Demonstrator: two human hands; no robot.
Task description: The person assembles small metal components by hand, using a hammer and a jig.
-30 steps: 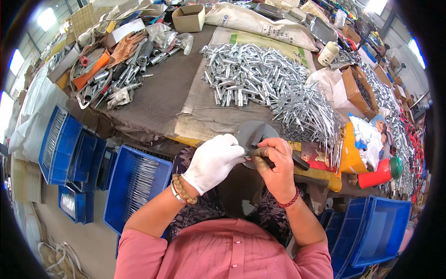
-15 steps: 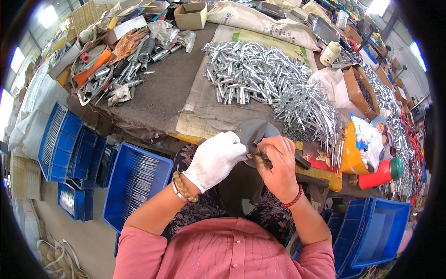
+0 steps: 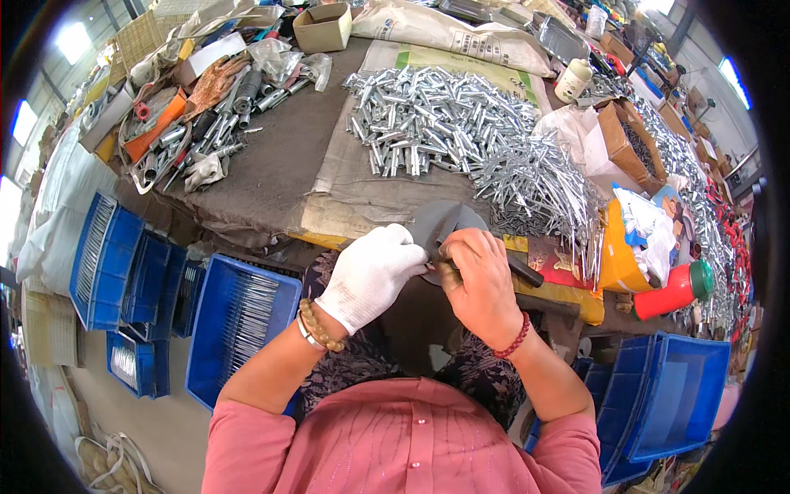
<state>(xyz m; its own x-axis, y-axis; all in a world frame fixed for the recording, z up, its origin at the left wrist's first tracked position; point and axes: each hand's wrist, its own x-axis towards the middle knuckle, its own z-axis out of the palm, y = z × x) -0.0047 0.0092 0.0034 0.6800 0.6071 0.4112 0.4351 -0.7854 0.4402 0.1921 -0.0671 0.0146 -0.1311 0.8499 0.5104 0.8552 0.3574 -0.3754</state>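
Note:
At the table's near edge, my left hand point(image 3: 370, 276), in a white knit glove, is closed with its fingertips pinched. My bare right hand point(image 3: 484, 288) is closed right beside it, thumb and fingers curled inward. Whatever small piece they hold is hidden by the fingers. Just beyond both hands is a dark grey round plate point(image 3: 434, 219) with a raised part, partly covered by my right hand. A dark handle point(image 3: 527, 270) sticks out past my right fingers. Farther back lie a heap of shiny metal tubes point(image 3: 428, 119) and a heap of thin metal pins point(image 3: 543, 185).
A blue bin point(image 3: 200, 362) of long metal rods stands at my left, with more blue bins point(image 3: 107, 255) behind. Stacked blue bins point(image 3: 679, 403) stand at my right. A red jar with a green lid point(image 3: 671, 292) and an open cardboard box point(image 3: 629, 148) are right of the heaps.
My hands stay pinched together at the grey plate, the right fingers slightly shifted. The whole view has moved a little; the heaps look the same.

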